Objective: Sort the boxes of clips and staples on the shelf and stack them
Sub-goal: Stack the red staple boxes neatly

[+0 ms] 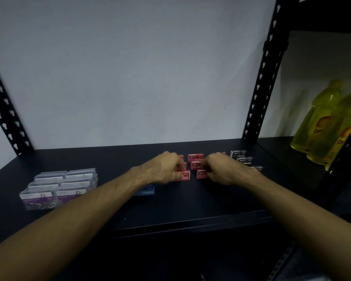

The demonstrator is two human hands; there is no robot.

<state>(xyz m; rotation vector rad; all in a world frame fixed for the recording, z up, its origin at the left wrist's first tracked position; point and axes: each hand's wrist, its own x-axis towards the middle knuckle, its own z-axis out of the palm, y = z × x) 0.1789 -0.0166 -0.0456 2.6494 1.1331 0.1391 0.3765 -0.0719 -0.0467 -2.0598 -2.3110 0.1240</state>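
**Red rows could scatter under two hands at once**

On the dark shelf [109,159], the left hand [162,167] and right hand [221,169] each curl their fingers round red staple boxes [195,157]. A hasty squeeze may skew both rows or knock the black boxes [238,154] nearby.

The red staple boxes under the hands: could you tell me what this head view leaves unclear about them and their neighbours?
- Red staple boxes: the left hand and right hand cover several, so their number is uncertain.
- Blue box: the left forearm hides most of it; its label is blurred.
- Black staple boxes: the nearest is half hidden behind the right wrist.
- Clear clip boxes: motion blur makes their labels unreadable.
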